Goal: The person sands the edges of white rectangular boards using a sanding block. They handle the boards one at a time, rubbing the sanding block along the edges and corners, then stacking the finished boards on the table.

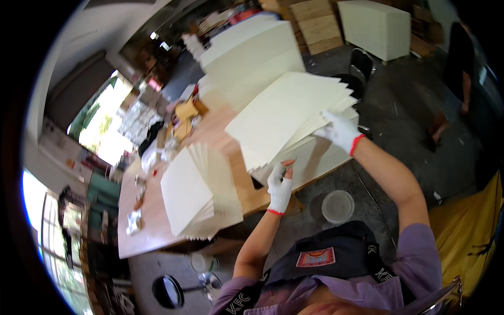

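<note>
A fanned stack of large cream-white paper sheets (pixel 286 113) lies at the table's near right edge, its layers spread along the right side. My right hand (pixel 341 131), in a white glove with a red cuff, grips the right edge of several sheets. My left hand (pixel 280 186), also gloved, with bare fingertips showing, is just off the stack's front corner. Its fingers are apart, and I see nothing held in them. To the left stands another pile of cream sheets (pixel 186 189), twisted into a fan.
Tall cream stacks (pixel 257 52) stand behind on the wooden table (pixel 149 223). Small packages (pixel 184 113) line its far left side. A round-topped container (pixel 337 206) and a stool (pixel 168 292) are on the floor. A black chair (pixel 361 65) and a person (pixel 457 79) are at right.
</note>
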The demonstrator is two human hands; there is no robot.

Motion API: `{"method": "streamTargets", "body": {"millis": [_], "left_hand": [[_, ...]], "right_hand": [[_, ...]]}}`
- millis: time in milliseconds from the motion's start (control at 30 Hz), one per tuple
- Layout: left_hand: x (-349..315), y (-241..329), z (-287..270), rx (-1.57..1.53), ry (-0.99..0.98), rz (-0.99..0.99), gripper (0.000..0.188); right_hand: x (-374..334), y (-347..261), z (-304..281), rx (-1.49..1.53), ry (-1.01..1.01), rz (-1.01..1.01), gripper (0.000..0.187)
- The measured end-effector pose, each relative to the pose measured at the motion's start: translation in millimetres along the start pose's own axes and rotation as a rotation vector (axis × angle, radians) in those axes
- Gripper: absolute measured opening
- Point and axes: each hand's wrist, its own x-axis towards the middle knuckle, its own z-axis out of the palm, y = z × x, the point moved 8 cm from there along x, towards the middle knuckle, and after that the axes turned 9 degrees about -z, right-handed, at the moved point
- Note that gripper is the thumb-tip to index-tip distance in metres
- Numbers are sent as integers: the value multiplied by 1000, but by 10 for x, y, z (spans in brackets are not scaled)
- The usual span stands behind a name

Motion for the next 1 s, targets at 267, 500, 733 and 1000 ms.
{"method": "streamTargets", "body": {"millis": [267, 500, 733, 1000], "left_hand": [[-459, -444, -69, -1235, -141, -604, 65], [-616, -173, -252, -925, -157, -483, 59], [-1315, -16, -1104, -899, 97, -307, 52], [-1403, 208, -2961, -1174, 518, 124, 35]], "right_hand": [[-415, -413, -449, -239, -21, -52, 42], [-1350, -1064, -735, -496, -49, 67, 47], [-998, -590, 114, -453, -127, 43, 48], [-1404, 1206, 2958, -189, -805, 32, 48]]}}
